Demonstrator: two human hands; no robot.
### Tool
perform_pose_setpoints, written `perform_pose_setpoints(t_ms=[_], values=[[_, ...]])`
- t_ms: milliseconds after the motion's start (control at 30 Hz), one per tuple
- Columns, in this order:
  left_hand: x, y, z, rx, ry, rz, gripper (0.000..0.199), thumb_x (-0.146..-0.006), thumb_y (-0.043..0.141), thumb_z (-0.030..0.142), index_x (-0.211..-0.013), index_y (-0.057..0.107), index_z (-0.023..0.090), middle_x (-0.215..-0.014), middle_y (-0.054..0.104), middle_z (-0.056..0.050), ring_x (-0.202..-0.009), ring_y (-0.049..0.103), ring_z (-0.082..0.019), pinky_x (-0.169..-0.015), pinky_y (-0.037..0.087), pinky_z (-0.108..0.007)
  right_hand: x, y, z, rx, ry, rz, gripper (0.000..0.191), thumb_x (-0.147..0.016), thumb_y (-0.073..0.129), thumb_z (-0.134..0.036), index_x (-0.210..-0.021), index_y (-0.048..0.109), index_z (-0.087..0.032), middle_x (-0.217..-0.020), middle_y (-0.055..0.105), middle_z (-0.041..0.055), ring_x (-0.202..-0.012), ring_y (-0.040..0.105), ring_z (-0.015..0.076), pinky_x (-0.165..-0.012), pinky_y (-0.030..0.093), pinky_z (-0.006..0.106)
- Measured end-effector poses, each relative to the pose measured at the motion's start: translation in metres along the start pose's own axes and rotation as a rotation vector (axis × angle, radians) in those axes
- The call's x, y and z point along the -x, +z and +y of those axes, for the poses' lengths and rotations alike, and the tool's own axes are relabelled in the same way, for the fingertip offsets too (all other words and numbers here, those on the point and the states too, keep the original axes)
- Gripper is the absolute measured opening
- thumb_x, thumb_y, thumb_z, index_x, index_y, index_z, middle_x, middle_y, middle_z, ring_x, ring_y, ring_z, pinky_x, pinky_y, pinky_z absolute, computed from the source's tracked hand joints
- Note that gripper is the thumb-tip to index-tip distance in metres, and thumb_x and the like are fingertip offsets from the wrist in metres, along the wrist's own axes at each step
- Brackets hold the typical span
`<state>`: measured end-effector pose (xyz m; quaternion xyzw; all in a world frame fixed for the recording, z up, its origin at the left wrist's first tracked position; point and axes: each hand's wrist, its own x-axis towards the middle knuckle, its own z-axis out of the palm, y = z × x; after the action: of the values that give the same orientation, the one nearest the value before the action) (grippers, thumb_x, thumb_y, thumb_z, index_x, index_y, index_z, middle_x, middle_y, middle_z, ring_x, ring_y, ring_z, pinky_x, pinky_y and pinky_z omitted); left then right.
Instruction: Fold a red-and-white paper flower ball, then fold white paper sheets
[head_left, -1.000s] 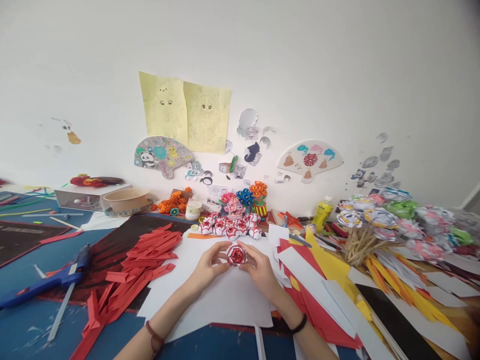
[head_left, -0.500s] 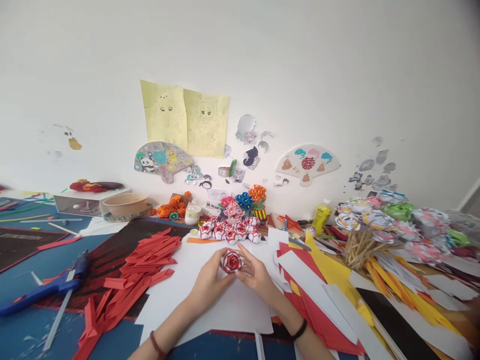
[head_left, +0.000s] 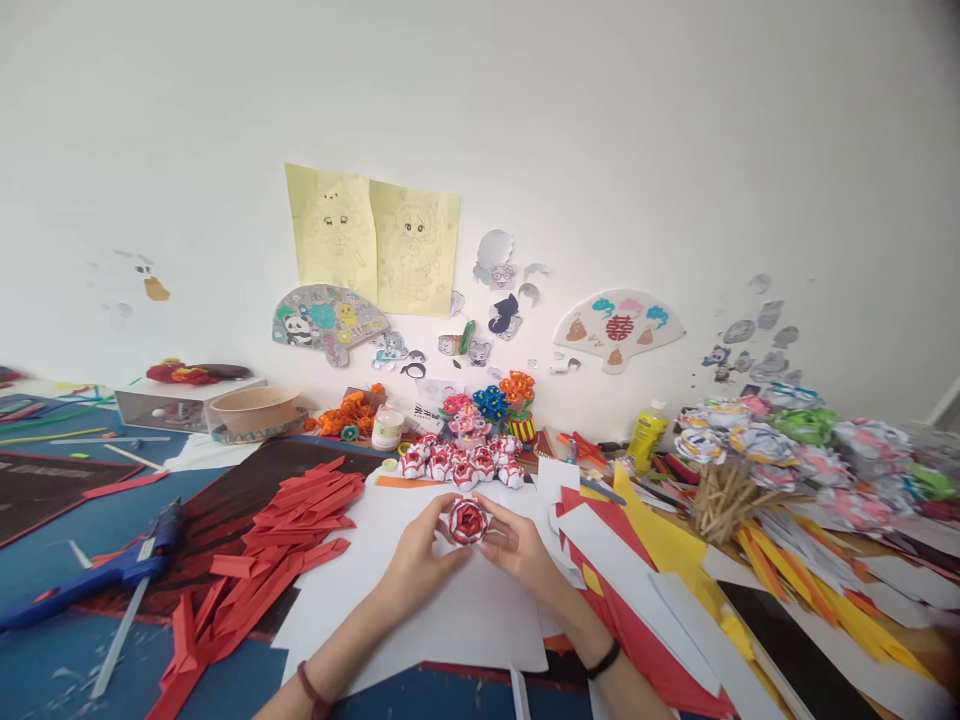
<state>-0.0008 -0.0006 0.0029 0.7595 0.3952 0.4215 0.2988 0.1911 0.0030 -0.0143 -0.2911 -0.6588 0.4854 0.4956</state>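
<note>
A round red and white paper flower (head_left: 469, 521) is held between both hands above the white paper sheets (head_left: 450, 620). My left hand (head_left: 421, 552) grips its left side, and my right hand (head_left: 520, 548) has fingers curled round its right side. Just beyond the hands stands a cluster of similar red and white paper flowers (head_left: 464, 464). Folded red paper strips (head_left: 289, 535) lie in a pile to the left of my left hand.
A blue glue gun (head_left: 139, 562) lies at left. Red paper (head_left: 630, 610), a dark flat object (head_left: 795, 650) and paper flowers on sticks (head_left: 716, 500) are at right. A yellow bottle (head_left: 646, 437) and a round bowl (head_left: 255, 412) stand near the wall.
The whole view has shifted slightly. Both hands still hold the flower, which sits a little higher and further right in the picture.
</note>
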Motion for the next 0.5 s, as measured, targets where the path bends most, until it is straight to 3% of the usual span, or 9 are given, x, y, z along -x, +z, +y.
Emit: perform_pose_setpoints(t_ms=[267,500], values=[[-0.0013,-0.0001,0.0059,-0.03,-0.011,0.004,0.048,-0.076,0.065,0.029,-0.122,0.049,0.026,-0.115,0.065,-0.004,-0.085,0.061,-0.019,-0.074,0.045,-0.031,0.001,-0.0005,-0.0027,-0.045,0.045,-0.026,0.072,-0.078,0.073,-0.037,-0.14,0.042,-0.02,-0.12,0.064,0.0116,-0.107,0.062,0.026,-0.095,0.048,0.044],[-0.0009,0.0004,0.0059,-0.023,-0.004,-0.029,0.05,-0.077,0.065,0.028,-0.124,0.048,0.025,-0.119,0.062,-0.005,-0.097,0.058,-0.021,-0.076,0.044,-0.031,-0.0009,-0.0036,-0.0005,-0.051,0.054,0.006,0.071,-0.072,0.078,-0.037,-0.134,0.05,-0.02,-0.115,0.067,0.0113,-0.106,0.063,0.0275,-0.092,0.049,0.045]])
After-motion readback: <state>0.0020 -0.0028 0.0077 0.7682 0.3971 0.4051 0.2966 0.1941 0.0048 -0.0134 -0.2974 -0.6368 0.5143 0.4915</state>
